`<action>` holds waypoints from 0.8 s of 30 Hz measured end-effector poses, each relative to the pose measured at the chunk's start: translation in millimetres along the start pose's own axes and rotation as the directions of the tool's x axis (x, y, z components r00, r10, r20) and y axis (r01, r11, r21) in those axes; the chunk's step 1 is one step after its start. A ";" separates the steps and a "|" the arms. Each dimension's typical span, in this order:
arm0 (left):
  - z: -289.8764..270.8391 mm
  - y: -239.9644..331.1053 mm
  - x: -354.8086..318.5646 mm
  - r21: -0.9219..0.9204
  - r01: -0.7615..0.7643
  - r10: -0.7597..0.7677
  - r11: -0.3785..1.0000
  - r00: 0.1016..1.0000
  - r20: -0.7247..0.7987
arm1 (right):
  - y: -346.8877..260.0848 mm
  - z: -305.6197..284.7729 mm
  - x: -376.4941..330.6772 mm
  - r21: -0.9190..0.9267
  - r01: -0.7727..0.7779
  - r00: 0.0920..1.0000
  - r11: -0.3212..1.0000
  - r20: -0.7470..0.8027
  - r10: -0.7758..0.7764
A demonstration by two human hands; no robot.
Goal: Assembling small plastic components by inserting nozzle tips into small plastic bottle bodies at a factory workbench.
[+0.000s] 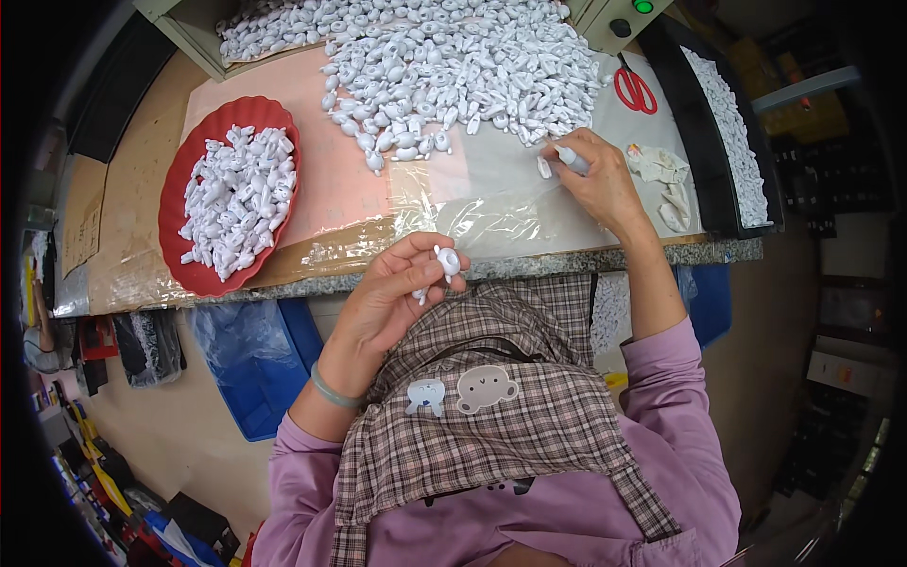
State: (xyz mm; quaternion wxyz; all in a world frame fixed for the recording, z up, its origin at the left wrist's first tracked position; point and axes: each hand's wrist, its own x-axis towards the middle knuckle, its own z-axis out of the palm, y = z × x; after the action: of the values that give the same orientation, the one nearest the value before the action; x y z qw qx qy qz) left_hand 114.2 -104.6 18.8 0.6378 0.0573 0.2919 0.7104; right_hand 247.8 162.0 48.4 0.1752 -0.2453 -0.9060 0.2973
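Figurine, pinched in the left hand near the desk edge, could drop if that pinch loosens; the right hand grips a bottle.

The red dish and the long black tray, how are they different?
The red dish is rounded with a wavy edge; the black tray is long and narrow. The red dish is on the left of the picture, the black tray on the right. Both hold lots of little white pieces.
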 end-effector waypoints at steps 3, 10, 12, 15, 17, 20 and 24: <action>0.9 0.3 -0.4 -0.007 -0.006 0.006 1.000 1.000 0.003 | -12.5 1.3 -5.3 0.083 -0.169 0.984 0.982 -0.042 0.173; 4.1 -0.5 -3.4 0.026 -0.023 0.024 0.999 1.000 -0.006 | -13.1 21.0 -17.4 -0.200 0.049 0.997 0.979 -0.047 -0.059; 4.1 -0.2 -3.8 0.028 -0.031 0.031 0.999 0.999 -0.010 | -23.6 19.8 -21.4 0.019 0.074 0.997 0.997 -0.006 -0.074; 2.4 -0.6 -2.2 0.051 -0.026 0.026 0.998 1.000 -0.011 | -52.3 9.5 -34.8 0.374 -0.259 0.953 0.891 0.250 0.173; 2.9 -1.0 -0.9 0.098 -0.020 0.022 0.995 1.000 -0.016 | -62.7 13.4 -44.8 0.445 -0.196 0.966 0.874 0.241 0.094; 3.2 -2.0 0.0 0.115 -0.039 0.040 0.993 0.999 -0.002 | -84.2 16.8 -57.6 0.538 -0.166 0.969 0.826 0.244 0.036; 2.3 -4.5 -1.0 0.170 -0.075 0.074 0.983 0.997 0.011 | -88.5 26.0 -66.8 0.499 -0.077 0.982 0.863 0.187 -0.021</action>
State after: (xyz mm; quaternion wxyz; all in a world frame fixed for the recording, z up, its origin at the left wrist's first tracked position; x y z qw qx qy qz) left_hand 119.3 -104.7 18.8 0.6041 0.1243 0.3478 0.7061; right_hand 260.3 51.4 72.4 0.1435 -0.1753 -0.8054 0.5478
